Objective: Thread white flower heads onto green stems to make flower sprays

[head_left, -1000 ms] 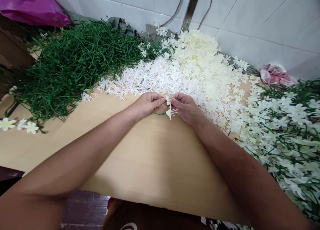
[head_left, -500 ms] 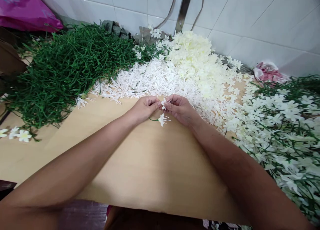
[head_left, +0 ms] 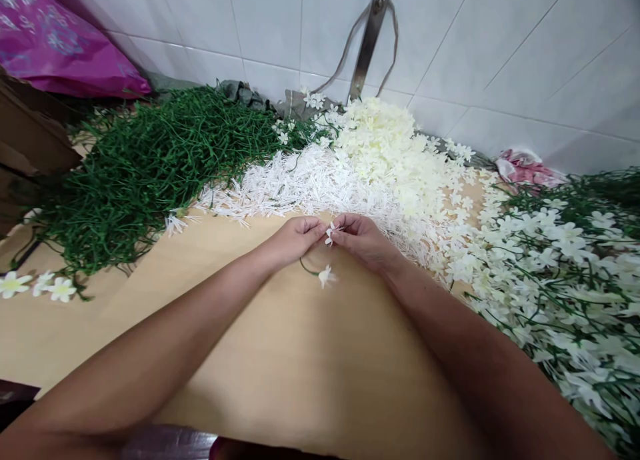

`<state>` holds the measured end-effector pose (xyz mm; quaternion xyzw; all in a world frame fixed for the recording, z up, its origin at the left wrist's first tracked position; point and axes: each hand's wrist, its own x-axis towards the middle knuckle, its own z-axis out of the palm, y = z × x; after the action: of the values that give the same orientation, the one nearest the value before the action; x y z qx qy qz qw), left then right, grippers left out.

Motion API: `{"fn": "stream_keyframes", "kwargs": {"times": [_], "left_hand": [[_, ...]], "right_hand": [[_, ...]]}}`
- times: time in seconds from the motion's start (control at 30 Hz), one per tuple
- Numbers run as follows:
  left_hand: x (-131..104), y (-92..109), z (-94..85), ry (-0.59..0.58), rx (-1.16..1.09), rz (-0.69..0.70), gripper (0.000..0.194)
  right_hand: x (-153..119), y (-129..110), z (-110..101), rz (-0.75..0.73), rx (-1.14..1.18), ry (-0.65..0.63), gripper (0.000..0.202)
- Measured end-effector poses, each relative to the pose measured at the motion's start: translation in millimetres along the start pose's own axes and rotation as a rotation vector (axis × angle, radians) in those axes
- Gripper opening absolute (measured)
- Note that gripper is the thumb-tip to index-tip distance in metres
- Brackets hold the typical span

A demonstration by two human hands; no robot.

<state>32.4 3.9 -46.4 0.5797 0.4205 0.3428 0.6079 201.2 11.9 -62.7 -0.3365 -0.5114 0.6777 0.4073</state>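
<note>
My left hand (head_left: 299, 239) pinches a thin green stem near the middle of the board. From that stem a small white flower (head_left: 326, 276) hangs on a curved green end below the fingers. Close against it, my right hand (head_left: 361, 240) has its thumb and forefinger closed on a second small white flower (head_left: 331, 233). The fingertips of both hands nearly touch. Just beyond them lies a heap of white stamen strands (head_left: 310, 180), with a pile of pale yellow petals (head_left: 385, 140) behind it.
A tan board (head_left: 260, 367) lies under my arms. Green stems (head_left: 170, 153) are heaped at the left, beside a cardboard box (head_left: 30, 127) and a purple bag (head_left: 75, 47). White flowers on stems (head_left: 565, 280) spread along the right. A tiled wall (head_left: 450, 40) stands behind.
The view has tilted upward, so the scene sits lower in the frame. Both hands remain together, and the hanging flower has swung a little farther below the fingers.
</note>
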Motion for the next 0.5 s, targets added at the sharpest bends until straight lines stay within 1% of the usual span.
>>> {"fn": "stream_keyframes", "kwargs": {"times": [0.1, 0.3, 0.4, 0.5], "left_hand": [[1.0, -1.0, 0.7, 0.007, 0.026, 0.011, 0.038], [2.9, -3.6, 5.7, 0.052, 0.033, 0.054, 0.019], [1.9, -4.0, 6.2, 0.066, 0.05, 0.066, 0.015], [1.8, -5.6, 5.7, 0.063, 0.089, 0.065, 0.014]], "right_hand": [[-0.6, -0.4, 3.3, -0.025, -0.038, 0.044, 0.034], [-0.3, 2.7, 7.9, -0.11, -0.128, 0.089, 0.036], [0.6, 5.5, 11.4, -0.155, -0.204, 0.134, 0.037], [1.6, 7.5, 14.6, -0.166, -0.277, 0.168, 0.04]]}}
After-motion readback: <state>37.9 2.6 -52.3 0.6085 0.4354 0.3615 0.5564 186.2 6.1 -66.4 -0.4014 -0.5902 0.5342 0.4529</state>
